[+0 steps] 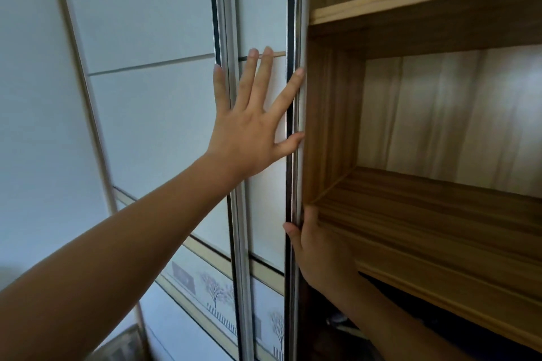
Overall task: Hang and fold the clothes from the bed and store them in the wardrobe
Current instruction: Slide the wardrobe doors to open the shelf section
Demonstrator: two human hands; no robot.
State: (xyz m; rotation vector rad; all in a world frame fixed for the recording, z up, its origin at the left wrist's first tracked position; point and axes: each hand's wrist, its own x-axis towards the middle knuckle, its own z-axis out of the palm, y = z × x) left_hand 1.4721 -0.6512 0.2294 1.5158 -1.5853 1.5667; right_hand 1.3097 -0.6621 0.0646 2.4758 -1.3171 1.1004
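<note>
The wardrobe's white sliding door (269, 184) with a metal frame fills the middle of the view. My left hand (249, 129) lies flat on the door panel with its fingers spread, index finger and thumb reaching the door's right edge. Lower down, my right hand (316, 246) grips that same edge, thumb on the front and fingers hidden behind it. To the right, the wardrobe's wooden shelves (425, 208) are exposed and hold nothing that I can see. No clothes or bed are in view.
A second white sliding panel (146, 38) sits to the left, with a band of tree drawings (217, 290) lower down. Below the wooden shelf is a dark compartment (346, 322) whose contents are unclear.
</note>
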